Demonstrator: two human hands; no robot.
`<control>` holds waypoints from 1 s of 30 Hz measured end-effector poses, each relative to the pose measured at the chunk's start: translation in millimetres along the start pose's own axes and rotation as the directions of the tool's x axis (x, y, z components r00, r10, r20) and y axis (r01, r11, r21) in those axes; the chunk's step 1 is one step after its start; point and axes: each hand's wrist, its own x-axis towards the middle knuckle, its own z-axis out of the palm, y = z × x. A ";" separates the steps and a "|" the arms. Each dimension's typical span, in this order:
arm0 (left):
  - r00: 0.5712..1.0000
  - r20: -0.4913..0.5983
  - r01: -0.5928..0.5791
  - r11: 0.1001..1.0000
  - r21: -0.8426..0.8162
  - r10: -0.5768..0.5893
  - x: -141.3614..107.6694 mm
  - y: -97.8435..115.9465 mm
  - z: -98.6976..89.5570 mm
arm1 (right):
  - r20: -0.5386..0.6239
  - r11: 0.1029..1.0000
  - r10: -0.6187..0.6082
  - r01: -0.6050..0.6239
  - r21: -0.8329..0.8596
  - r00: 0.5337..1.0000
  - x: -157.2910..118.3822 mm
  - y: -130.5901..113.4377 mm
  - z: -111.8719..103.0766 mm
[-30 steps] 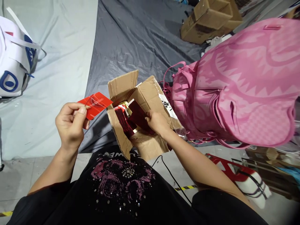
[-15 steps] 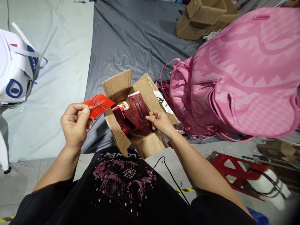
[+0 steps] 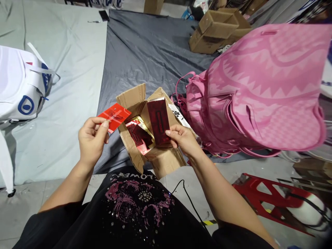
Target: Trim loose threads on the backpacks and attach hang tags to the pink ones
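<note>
Cloth (image 3: 137,45), grey, bears pink backpack (image 3: 249,93); left fingers (image 3: 104,125) pinch red card (image 3: 114,114), right fingers (image 3: 170,133) maroon card (image 3: 157,117).

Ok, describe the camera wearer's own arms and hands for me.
The left hand and right hand are bare and ungloved. The forearms are bare too, below loose black fabric sleeves. These belong to a black top with a pinkish-purple flower print, sparkling stones and pale lettering.

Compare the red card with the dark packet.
The red card is bright; the dark packet is deep, blackish red. The left hand holds the card, the right hand the packet. The card's long side runs across the view; the packet's runs up it. Both look rectangular and bear print.
</note>
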 end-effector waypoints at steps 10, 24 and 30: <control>0.983 0.162 -0.090 0.996 0.001 0.088 17.5 6.5 37.3 | 0.025 0.999 0.053 -0.053 0.001 0.998 -51.1 -8.4 22.5; 0.956 0.153 -0.263 0.961 0.086 0.249 1.4 16.5 74.0 | -0.019 0.998 0.037 -0.038 -0.039 0.999 -86.2 -13.3 8.1; 0.996 0.026 -0.084 0.991 -0.103 0.087 -15.1 15.0 79.8 | 0.039 0.998 -0.041 0.039 0.054 0.998 -81.9 10.2 -7.0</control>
